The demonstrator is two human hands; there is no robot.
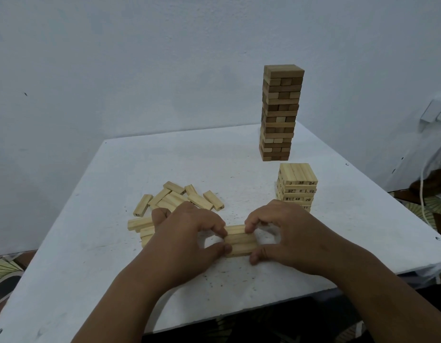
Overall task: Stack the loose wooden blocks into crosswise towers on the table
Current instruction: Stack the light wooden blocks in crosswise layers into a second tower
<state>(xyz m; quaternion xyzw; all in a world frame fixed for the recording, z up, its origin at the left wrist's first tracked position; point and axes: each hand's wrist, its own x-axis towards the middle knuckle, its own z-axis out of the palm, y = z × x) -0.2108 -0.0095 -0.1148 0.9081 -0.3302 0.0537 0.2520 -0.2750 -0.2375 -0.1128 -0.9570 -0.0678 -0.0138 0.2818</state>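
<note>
— Across the lower two thirds of the frame, what is the biggest thing?

— The white, speckled square table (110, 256), set against a pale blue-grey wall (140, 58) that fills the upper half.

— And standing on it?

— At upper right of centre, near the table's far edge, a tall crosswise tower of darker brown wooden blocks (280, 112), upright. Just below it in the frame, and apart from it, a shorter tower of pale wooden blocks with black numbers printed on their ends (297, 186); its lowest layers are hidden behind the right hand.

— The hands?

— Both sit low in the middle of the frame. The left hand (187, 231) and the right hand (286, 231) each have fingers and thumb curled, pinching opposite ends of a row of pale wooden blocks laid side by side (239, 241). The row lies between them on the tabletop; whether it is lifted off the surface, I cannot tell.

— Anything loose?

— Left of centre, a scattered heap of loose pale wooden blocks (180, 196), lying at mixed angles, some overlapping. A few more pale blocks (140, 224) lie at the left hand's outer side, partly hidden by it.

— Smaller things?

— At the right edge, a white cord (423, 199) hangs down beyond the table.
</note>
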